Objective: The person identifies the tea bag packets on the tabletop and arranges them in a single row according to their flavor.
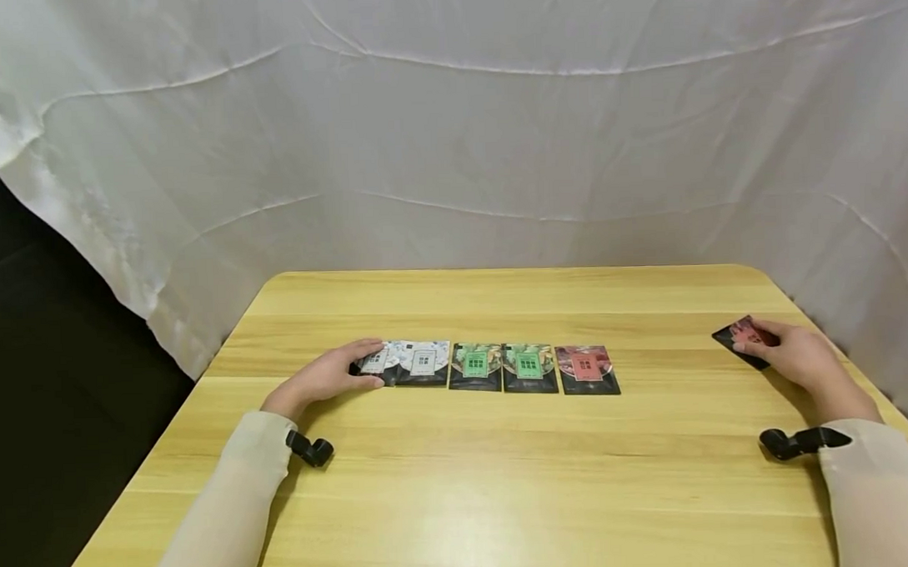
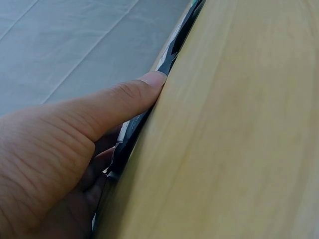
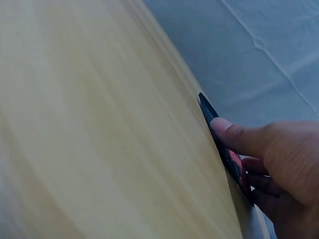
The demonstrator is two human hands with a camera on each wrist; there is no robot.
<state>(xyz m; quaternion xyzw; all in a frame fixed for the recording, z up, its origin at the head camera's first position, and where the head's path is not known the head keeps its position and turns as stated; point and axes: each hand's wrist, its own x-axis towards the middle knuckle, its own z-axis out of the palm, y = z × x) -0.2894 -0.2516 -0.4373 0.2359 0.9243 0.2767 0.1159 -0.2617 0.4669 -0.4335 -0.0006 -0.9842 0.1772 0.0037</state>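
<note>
My left hand (image 1: pixel 335 373) spans the leftmost blue-and-white sachet (image 1: pixel 374 361), thumb at its near edge and fingers at its far edge. Part of that sachet is hidden under the hand. Against it lies a second blue-and-white sachet (image 1: pixel 423 364). Further along the row come two green sachets, one (image 1: pixel 475 366) beside the other (image 1: pixel 529 367), and then a red sachet (image 1: pixel 588 369). Far to the right, my right hand (image 1: pixel 802 356) pinches another red sachet (image 1: pixel 747 340), which is turned at an angle. In the right wrist view the thumb (image 3: pixel 224 127) presses over this sachet's dark edge.
The sachets are on a light wooden table (image 1: pixel 461 475) with rounded far corners. A pale hanging cloth (image 1: pixel 449 150) closes off the back and right side. Dark space (image 1: pixel 52 373) lies beyond the table's left edge. Each wrist wears a small black camera.
</note>
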